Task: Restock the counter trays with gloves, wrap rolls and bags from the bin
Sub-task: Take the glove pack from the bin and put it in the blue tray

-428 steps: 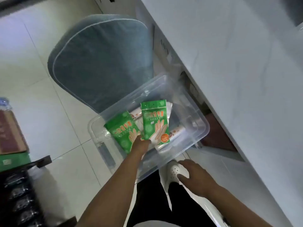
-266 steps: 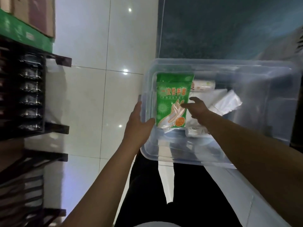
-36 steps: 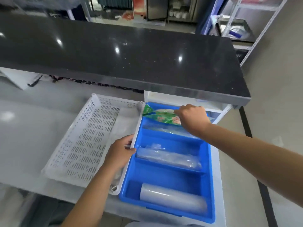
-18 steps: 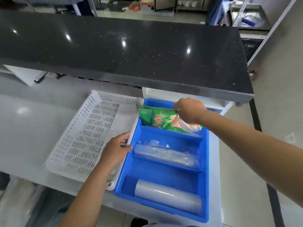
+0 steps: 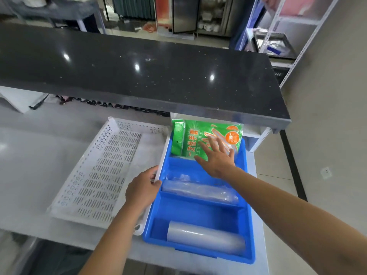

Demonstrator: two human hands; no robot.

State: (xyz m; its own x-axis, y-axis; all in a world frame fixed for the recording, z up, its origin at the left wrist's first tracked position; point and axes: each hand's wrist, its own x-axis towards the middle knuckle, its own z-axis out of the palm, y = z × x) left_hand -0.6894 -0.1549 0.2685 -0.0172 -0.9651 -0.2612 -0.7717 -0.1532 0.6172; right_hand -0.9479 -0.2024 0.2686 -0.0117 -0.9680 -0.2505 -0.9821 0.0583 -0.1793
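Glove pack [image 5: 206, 138] flat in far compartment of blue tray [image 5: 248, 215].
Right hand [image 5: 217, 157] open, fingers spread on pack; left hand [image 5: 142, 190] gripping white basket [image 5: 95, 175] rim.

Blue tray holding a glove pack, bags and a wrap roll

The blue tray [image 5: 246, 197] has three compartments: a green glove pack [image 5: 198, 135] lies flat in the far one, clear bags [image 5: 198, 190] in the middle, a clear wrap roll [image 5: 205, 238] lies crosswise in the near one; beside it sits a white slotted tray [image 5: 99, 175].
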